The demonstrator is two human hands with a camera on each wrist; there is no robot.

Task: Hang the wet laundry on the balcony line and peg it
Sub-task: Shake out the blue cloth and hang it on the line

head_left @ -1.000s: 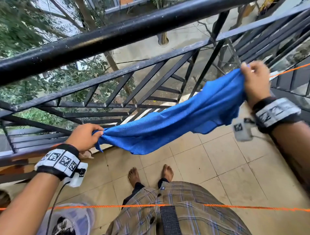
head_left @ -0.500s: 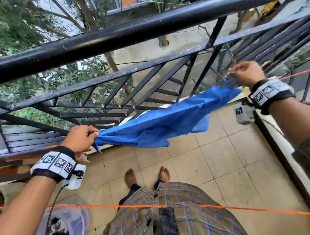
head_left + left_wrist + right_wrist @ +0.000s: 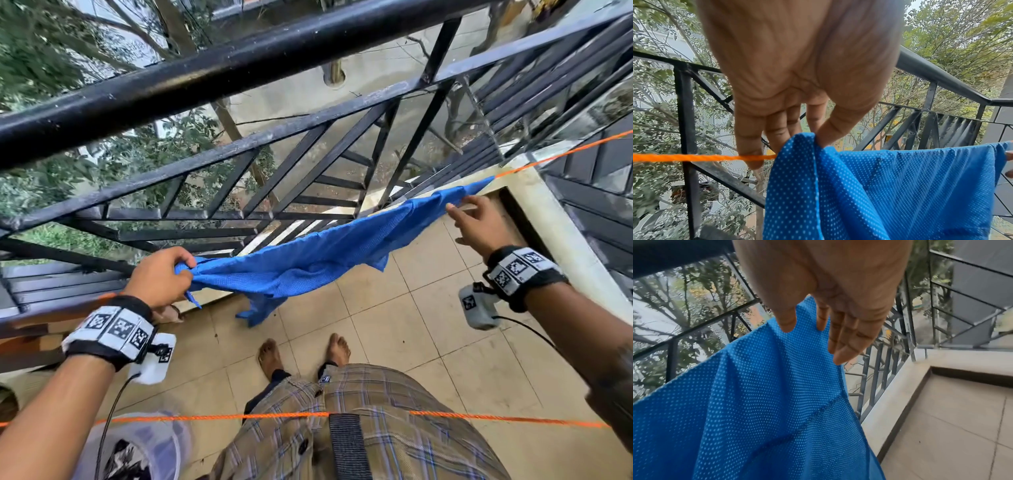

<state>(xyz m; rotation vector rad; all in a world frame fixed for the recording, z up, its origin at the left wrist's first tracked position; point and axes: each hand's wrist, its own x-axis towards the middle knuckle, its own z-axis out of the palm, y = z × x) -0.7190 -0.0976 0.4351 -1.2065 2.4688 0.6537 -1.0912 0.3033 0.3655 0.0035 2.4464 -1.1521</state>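
Note:
A blue mesh garment lies draped along the far orange line, sagging between my hands. My left hand holds its left end; in the left wrist view thumb and forefinger pinch the blue garment right where the orange line enters the fold. My right hand is at the cloth's right part, fingers straight and spread, tips touching the upper edge. The right wrist view shows thumb and forefinger lying against the blue garment. No pegs are in view.
The black balcony railing runs just beyond the line. A second orange line crosses at my waist. A translucent tub with dark laundry stands at my lower left. A concrete ledge borders the tiled floor on the right.
My right hand came down and forward, laid the garment's right end over the far line and let go its grip. The left hand kept its hold and barely moved.

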